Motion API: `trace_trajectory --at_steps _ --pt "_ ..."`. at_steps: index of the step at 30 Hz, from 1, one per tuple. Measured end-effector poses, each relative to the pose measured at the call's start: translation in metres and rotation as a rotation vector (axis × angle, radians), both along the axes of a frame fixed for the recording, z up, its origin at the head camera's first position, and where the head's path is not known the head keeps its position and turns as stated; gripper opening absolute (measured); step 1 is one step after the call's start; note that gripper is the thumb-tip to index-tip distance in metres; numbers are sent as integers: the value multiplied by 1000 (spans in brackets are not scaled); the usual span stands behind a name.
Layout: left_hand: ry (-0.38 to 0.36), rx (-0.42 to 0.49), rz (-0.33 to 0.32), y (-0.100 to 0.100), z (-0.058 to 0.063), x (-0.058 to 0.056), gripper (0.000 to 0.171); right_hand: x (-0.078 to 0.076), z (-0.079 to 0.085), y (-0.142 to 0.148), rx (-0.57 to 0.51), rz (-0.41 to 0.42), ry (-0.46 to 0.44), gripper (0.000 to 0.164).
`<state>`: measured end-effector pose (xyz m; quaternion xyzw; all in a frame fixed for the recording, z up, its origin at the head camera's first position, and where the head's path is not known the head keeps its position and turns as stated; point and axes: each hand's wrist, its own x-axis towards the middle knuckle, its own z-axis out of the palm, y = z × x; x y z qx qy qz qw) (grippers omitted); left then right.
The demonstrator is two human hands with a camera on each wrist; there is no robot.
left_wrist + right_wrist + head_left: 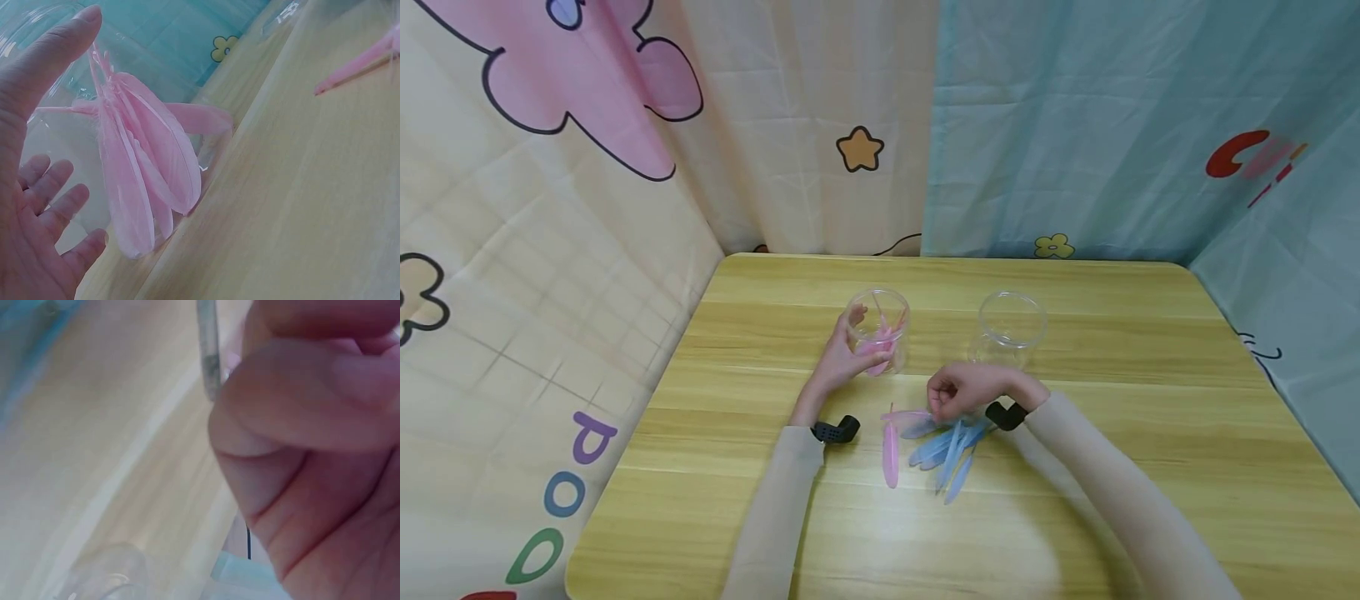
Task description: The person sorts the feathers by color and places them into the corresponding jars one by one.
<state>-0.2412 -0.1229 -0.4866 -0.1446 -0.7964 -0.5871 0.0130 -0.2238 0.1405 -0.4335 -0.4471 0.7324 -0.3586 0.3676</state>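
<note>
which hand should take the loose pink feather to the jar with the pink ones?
Right, probably. The right hand is curled over the feather pile, beside the loose pink feather. The left hand holds the jar of pink feathers steady.

Two arms in long sleeves
Beige sleeves (778,508) reach the wrists, each with a black wrist camera (837,431) (perforated casing).

Clear jar (880,329) upright holding pink feathers (147,175), loose blue feathers (947,450) on table
</note>
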Motion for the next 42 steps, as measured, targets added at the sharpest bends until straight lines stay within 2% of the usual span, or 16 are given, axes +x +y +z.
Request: trace_trajectory --at_steps 5,9,15,20,26,29,33,37,42 --pt "-3 -1 3 0 0 0 104 -2 9 3 -74 -37 -61 7" --pt "0 -4 6 -1 0 0 103 -3 8 2 -101 -102 -84 7" --pt "1 -8 3 0 -1 0 105 -2 14 -4 -168 -293 -93 8" --pt "-10 1 5 1 0 1 105 -9 30 -12 -162 -432 -184 17" --pt "-15 3 7 0 2 2 102 -11 41 -23 -137 -462 -185 21" --pt "-22 1 5 0 2 2 101 -6 33 -23 -103 -457 -156 18" --pt "-11 -7 5 0 3 2 99 1 8 -19 -10 -385 -56 11" --pt "4 -12 6 0 3 1 97 7 -12 -16 103 -270 121 11" --pt "-3 -4 5 1 0 0 99 13 -21 -15 212 -187 367 17"
